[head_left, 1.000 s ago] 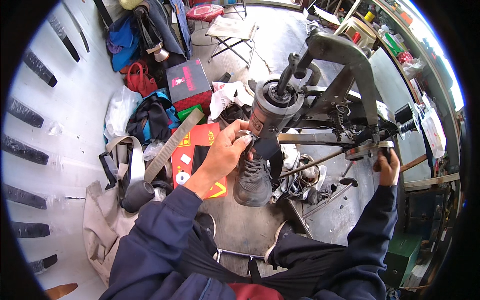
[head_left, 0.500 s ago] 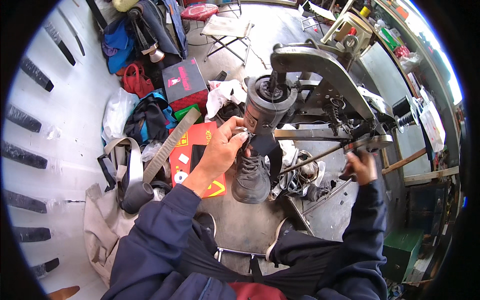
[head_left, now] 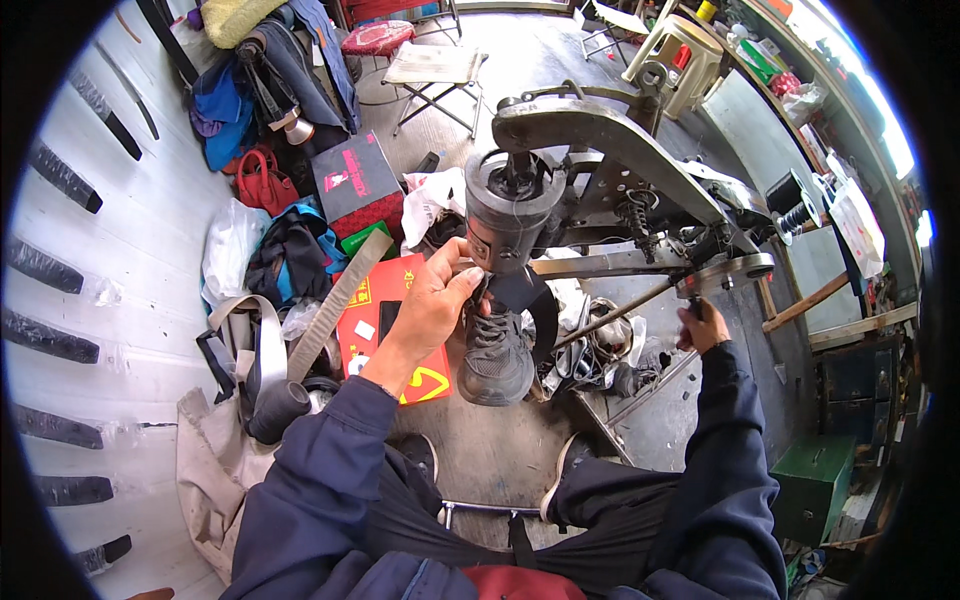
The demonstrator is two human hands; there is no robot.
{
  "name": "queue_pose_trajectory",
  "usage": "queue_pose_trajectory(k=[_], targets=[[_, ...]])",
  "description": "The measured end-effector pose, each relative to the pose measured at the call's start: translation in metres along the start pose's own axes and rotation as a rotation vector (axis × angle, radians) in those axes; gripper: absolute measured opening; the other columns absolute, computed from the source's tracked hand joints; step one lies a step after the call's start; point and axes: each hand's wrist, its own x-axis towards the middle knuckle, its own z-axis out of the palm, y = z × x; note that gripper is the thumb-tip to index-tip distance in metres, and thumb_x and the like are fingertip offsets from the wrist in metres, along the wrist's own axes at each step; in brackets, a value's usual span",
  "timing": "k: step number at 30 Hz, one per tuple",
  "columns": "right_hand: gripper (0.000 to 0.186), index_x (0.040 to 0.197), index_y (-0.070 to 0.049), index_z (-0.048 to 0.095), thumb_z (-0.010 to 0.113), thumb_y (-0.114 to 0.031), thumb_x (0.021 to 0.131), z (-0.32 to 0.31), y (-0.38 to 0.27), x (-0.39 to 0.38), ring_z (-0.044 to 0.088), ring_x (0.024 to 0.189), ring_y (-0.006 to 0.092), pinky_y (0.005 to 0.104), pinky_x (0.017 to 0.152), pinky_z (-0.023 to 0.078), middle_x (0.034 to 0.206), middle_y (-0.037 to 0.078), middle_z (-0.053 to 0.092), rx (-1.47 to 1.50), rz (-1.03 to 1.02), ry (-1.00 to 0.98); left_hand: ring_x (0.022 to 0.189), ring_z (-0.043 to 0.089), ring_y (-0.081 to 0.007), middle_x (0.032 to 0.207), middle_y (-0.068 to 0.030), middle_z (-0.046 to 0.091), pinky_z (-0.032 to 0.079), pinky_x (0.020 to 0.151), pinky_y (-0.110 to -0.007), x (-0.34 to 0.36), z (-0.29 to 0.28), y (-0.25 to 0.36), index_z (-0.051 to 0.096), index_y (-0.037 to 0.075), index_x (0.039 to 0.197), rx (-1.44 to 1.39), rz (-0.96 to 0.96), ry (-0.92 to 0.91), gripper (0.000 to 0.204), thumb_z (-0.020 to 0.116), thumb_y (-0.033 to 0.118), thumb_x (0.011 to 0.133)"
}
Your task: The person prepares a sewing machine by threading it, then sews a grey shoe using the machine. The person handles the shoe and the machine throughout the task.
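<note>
Presently, in the head view, the landmark is the cylindrical head (head_left: 512, 215) of the grey cobbler's stitching machine (head_left: 610, 170).

1. Left hand (head_left: 432, 305): placed just below and to the left of the cylindrical head. The fingers (head_left: 470, 275) are curled against the lower edge of the head, touching the top of the dark grey shoe (head_left: 497, 345). Whether they pinch the shoe's collar or only press on it cannot be told.

2. Shoe: directly beneath the cylindrical head, toe toward the person, apparently mounted on the machine's horn. The laces show; the stitching point itself is hidden behind the fingers.

3. Right hand (head_left: 706, 328): well to the right of the cylindrical head, closed in a fist about the handle of the handwheel (head_left: 725, 272).

4. Surroundings: a red carton (head_left: 395, 325) lies on the floor left of and below the head; a long flat strap (head_left: 335, 300) leans across its edge; loose cables and scraps (head_left: 600, 350) lie below the head on the right.

Hazards, as a judgement:
- The fingertips sit very near the needle zone. A turn of the handwheel with the fingers unmoved could pierce or pinch them.
- If the shoe is only pressed, not gripped, it may swing on the horn and the seam would wander.
- Loose scraps beneath could foul the horn.
</note>
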Motion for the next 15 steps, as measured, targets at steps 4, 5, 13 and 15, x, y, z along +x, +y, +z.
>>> queue_pose_trajectory(k=[4, 5, 13, 15], targets=[[0.021, 0.097, 0.002, 0.060, 0.066, -0.018, 0.095, 0.004, -0.064, -0.042, 0.058, 0.051, 0.0146, 0.0303, 0.047, 0.046, 0.065, 0.005, 0.059, 0.044, -0.260, -0.021, 0.074, 0.058, -0.0074, 0.097, -0.0025, 0.061, 0.051, 0.070, -0.024, 0.000, -0.001, -0.001, 0.053, 0.004, 0.113, 0.032, -0.002, -0.007, 0.013, 0.046, 0.004, 0.102], [0.017, 0.094, 0.001, 0.062, 0.066, -0.015, 0.093, -0.016, -0.077, -0.050, 0.054, 0.051, 0.0128, 0.0297, 0.047, 0.046, 0.065, 0.003, 0.057, 0.089, -0.374, -0.007, 0.074, 0.058, -0.0075, 0.097, -0.0026, 0.061, 0.051, 0.070, -0.024, 0.000, -0.001, -0.001, 0.053, 0.004, 0.113, 0.040, -0.003, -0.006, 0.013, 0.046, 0.004, 0.102], [0.017, 0.106, -0.004, 0.062, 0.061, -0.012, 0.091, -0.092, -0.026, 0.012, 0.057, 0.053, 0.0170, 0.0325, 0.048, 0.045, 0.071, 0.008, 0.061, -0.138, -0.273, 0.642, 0.076, 0.058, -0.0082, 0.102, -0.0033, 0.062, 0.051, 0.070, -0.025, 0.002, 0.002, 0.003, 0.053, 0.003, 0.116, 0.074, 0.000, -0.003, 0.017, 0.045, 0.003, 0.101], [0.020, 0.110, -0.005, 0.061, 0.063, -0.013, 0.091, -0.087, 0.000, 0.027, 0.059, 0.053, 0.0182, 0.0331, 0.049, 0.047, 0.074, 0.009, 0.062, -0.192, -0.269, 0.600, 0.076, 0.058, -0.0084, 0.103, -0.0034, 0.062, 0.051, 0.070, -0.025, 0.002, 0.002, 0.004, 0.053, 0.003, 0.118, 0.079, 0.014, -0.021, 0.019, 0.044, 0.002, 0.101]])
